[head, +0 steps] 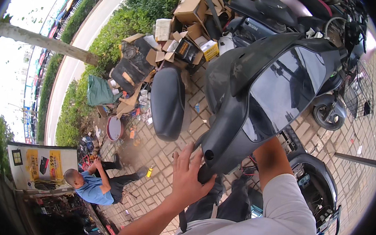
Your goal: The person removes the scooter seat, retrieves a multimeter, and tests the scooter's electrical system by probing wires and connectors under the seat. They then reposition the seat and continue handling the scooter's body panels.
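My left hand [188, 175] is around the dark end of a handlebar grip [205, 172], its thumb on one side and its fingers on the other, at the near left of a black electric scooter's front cover [222, 146]. A round hole shows in the cover just above the grip. A glossy dark panel [281, 91] on the cover reflects the sky. My right forearm passes behind the cover's lower right edge; that hand is hidden. Red wires hang below the cover. A black scooter seat [167, 102] lies on the paving to the left.
A person in a blue shirt [94, 188] sits at lower left, near a yellow bottle [150, 172]. Cardboard boxes [191, 8] and scrap lie by the hedge. Parked scooters fill the upper right, with a wire basket [359, 88]. An opened scooter body [315, 184] stands at right.
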Available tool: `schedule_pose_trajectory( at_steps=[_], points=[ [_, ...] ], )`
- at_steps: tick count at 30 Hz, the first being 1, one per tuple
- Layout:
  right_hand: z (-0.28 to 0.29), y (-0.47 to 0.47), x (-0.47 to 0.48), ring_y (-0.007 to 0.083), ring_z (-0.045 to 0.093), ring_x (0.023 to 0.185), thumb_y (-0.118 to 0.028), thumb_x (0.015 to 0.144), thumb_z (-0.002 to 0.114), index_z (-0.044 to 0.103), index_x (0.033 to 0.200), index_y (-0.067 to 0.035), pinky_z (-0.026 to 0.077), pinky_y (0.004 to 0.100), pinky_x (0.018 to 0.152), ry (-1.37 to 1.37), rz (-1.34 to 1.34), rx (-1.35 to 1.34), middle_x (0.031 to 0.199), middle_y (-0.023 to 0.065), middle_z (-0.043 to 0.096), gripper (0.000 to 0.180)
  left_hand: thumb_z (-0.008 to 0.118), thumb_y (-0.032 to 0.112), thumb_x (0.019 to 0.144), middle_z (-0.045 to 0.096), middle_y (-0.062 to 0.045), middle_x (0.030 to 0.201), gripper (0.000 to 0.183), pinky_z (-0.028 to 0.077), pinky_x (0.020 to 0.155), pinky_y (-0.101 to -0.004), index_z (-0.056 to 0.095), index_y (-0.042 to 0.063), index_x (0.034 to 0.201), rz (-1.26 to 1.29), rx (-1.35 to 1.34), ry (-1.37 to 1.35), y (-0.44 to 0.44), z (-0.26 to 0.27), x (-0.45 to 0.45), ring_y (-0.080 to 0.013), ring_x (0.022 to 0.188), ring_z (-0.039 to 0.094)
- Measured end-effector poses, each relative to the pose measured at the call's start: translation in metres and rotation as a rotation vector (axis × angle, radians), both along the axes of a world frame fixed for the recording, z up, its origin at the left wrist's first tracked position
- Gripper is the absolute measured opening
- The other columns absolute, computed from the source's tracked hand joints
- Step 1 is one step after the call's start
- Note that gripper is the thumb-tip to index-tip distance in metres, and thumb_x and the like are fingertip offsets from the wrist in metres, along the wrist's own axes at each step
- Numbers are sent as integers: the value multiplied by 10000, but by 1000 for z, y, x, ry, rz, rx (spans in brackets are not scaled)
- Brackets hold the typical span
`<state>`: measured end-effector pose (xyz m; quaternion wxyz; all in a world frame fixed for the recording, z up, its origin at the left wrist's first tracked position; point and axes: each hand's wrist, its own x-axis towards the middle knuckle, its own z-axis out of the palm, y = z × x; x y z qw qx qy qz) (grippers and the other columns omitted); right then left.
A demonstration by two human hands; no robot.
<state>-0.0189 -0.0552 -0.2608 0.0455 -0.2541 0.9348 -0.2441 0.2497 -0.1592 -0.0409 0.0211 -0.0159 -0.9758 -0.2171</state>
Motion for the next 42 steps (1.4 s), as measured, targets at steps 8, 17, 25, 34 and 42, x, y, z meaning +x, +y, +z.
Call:
schedule_pose_trajectory(
  at_steps=[8,17,25,34,42],
  points=[
    [1,17,-13,350,583,985,-111,736,642,611,1011,8,479,396,864,-15,35,168,1038,177,618,302,792,238,615,385,-211,1385,775,257,1054,-604,472,54,1296,40,18,-21,8,2,-6,-395,1251,412],
    [5,19,-13,350,589,962,-115,727,645,609,1001,13,482,395,849,-5,74,195,1021,181,626,304,790,237,607,390,-208,1383,753,263,1061,-588,495,74,1281,89,-13,-13,15,3,-7,-386,1266,400],
    [4,18,-7,350,594,942,-119,720,649,607,991,17,484,395,836,23,120,225,1006,184,632,307,781,226,601,376,-189,1403,731,257,1080,-563,513,85,1267,104,8,-39,14,7,-6,-381,1301,371],
    [4,22,6,349,600,920,-123,711,653,605,981,22,487,394,821,58,149,240,989,188,640,310,771,239,612,384,-183,1402,711,272,1075,-555,521,83,1258,107,14,3,10,4,1,-368,1302,375],
    [-1,57,78,349,605,900,-127,704,656,603,972,27,490,394,808,185,129,-53,974,191,646,314,786,230,613,415,-211,1372,690,298,1058,-537,529,35,1223,81,-26,63,15,0,-8,-388,1252,415]
  ],
)
